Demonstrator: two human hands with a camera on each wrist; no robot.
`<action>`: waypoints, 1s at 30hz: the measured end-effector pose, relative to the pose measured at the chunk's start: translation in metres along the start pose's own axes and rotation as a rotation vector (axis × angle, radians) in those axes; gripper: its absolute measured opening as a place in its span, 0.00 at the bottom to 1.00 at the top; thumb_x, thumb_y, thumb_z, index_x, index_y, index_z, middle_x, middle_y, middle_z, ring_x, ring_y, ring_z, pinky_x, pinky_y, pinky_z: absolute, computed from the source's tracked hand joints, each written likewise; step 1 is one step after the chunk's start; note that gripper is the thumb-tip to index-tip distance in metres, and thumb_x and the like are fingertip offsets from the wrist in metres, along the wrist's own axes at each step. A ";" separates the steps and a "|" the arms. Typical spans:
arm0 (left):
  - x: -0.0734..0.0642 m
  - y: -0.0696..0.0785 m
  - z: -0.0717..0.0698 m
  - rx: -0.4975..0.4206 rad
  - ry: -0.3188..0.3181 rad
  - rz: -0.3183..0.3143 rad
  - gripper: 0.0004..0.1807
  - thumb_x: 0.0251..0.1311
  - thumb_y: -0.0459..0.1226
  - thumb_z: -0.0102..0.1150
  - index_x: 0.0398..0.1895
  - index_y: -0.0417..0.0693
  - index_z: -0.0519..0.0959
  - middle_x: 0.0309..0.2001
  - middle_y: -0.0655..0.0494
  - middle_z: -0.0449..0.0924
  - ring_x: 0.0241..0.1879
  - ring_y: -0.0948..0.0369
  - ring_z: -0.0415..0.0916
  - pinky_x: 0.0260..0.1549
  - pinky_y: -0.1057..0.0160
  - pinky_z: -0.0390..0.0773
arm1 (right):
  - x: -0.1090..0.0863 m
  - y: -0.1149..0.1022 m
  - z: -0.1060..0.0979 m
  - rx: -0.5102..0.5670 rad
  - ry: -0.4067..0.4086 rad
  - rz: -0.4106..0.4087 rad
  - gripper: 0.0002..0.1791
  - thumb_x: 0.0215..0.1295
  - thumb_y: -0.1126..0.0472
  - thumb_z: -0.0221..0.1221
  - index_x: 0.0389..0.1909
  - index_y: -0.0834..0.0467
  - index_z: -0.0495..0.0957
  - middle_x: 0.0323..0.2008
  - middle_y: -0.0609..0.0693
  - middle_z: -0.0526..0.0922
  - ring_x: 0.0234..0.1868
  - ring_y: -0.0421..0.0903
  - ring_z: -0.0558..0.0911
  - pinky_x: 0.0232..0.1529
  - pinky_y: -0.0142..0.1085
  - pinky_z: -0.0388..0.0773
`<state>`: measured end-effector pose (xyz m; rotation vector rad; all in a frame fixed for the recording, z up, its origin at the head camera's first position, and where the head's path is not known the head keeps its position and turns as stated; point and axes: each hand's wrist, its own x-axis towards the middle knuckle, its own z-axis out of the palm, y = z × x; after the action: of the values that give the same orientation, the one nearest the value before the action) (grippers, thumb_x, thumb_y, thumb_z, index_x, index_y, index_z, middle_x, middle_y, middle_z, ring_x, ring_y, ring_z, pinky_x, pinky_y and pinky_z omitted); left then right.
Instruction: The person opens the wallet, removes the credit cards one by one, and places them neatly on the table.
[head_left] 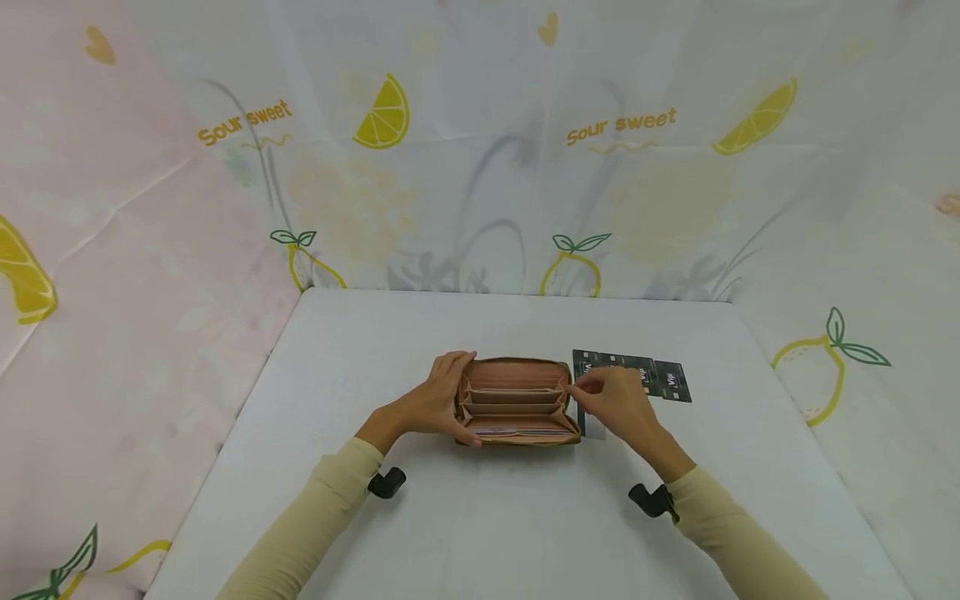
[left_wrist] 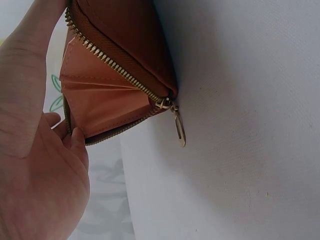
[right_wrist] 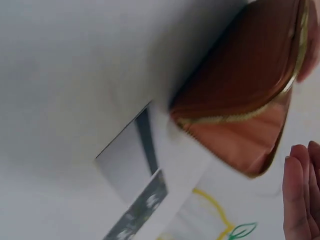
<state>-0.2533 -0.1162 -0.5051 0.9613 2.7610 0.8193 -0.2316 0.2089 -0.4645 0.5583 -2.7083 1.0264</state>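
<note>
A brown zip-around wallet (head_left: 517,402) stands unzipped on the white table, its pink-tan compartments showing from above. Some thin edges, perhaps cards or papers, show in its front compartment. My left hand (head_left: 438,402) grips the wallet's left end, thumb at the front rim and fingers at the back. In the left wrist view the brass zipper pull (left_wrist: 180,131) hangs from the wallet's corner. Beside the wallet's right end is my right hand (head_left: 618,406); in the right wrist view its fingers (right_wrist: 296,192) are fairly straight, with a small gap to the wallet.
Several dark cards marked VIP (head_left: 671,381) lie overlapping in a row right of the wallet. A pale card with a dark stripe (right_wrist: 131,162) lies partly under my right hand. Printed lemon cloth (head_left: 465,208) hangs behind the table and along its sides.
</note>
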 end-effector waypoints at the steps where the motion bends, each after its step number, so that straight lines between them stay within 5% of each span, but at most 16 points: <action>1: 0.000 0.000 0.000 0.002 -0.002 0.000 0.78 0.28 0.69 0.74 0.78 0.47 0.38 0.73 0.47 0.42 0.70 0.52 0.43 0.62 0.48 0.64 | -0.001 -0.005 0.002 -0.001 0.006 -0.029 0.05 0.60 0.59 0.68 0.29 0.57 0.87 0.21 0.43 0.84 0.21 0.35 0.80 0.23 0.33 0.77; 10: 0.002 0.001 -0.003 -0.006 -0.008 -0.014 0.78 0.29 0.69 0.74 0.78 0.47 0.38 0.72 0.48 0.42 0.69 0.53 0.42 0.63 0.49 0.64 | -0.007 -0.025 0.021 -0.064 -0.103 -0.252 0.04 0.54 0.64 0.72 0.31 0.56 0.87 0.28 0.45 0.86 0.28 0.36 0.83 0.28 0.30 0.78; 19: 0.003 -0.001 -0.002 0.001 0.000 -0.012 0.78 0.28 0.70 0.74 0.78 0.48 0.39 0.72 0.49 0.43 0.70 0.53 0.43 0.62 0.48 0.64 | -0.012 -0.021 0.033 -0.167 -0.227 -0.300 0.05 0.54 0.68 0.70 0.33 0.59 0.87 0.29 0.47 0.86 0.28 0.37 0.82 0.28 0.30 0.77; 25: 0.004 -0.001 -0.003 -0.005 0.004 -0.017 0.78 0.28 0.70 0.73 0.78 0.48 0.39 0.73 0.48 0.43 0.70 0.52 0.43 0.62 0.48 0.64 | -0.012 -0.026 0.035 -0.338 -0.251 -0.330 0.04 0.56 0.68 0.69 0.28 0.57 0.85 0.24 0.45 0.83 0.22 0.37 0.76 0.24 0.31 0.73; 30: 0.004 -0.001 -0.003 -0.010 0.005 -0.015 0.78 0.28 0.71 0.73 0.78 0.47 0.39 0.72 0.48 0.43 0.70 0.51 0.43 0.62 0.47 0.65 | -0.012 -0.033 0.033 -0.608 -0.291 -0.477 0.05 0.53 0.68 0.70 0.26 0.58 0.83 0.23 0.47 0.79 0.24 0.42 0.79 0.24 0.33 0.76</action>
<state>-0.2574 -0.1157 -0.5026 0.9368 2.7625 0.8341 -0.2088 0.1671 -0.4730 1.2008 -2.6968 -0.0053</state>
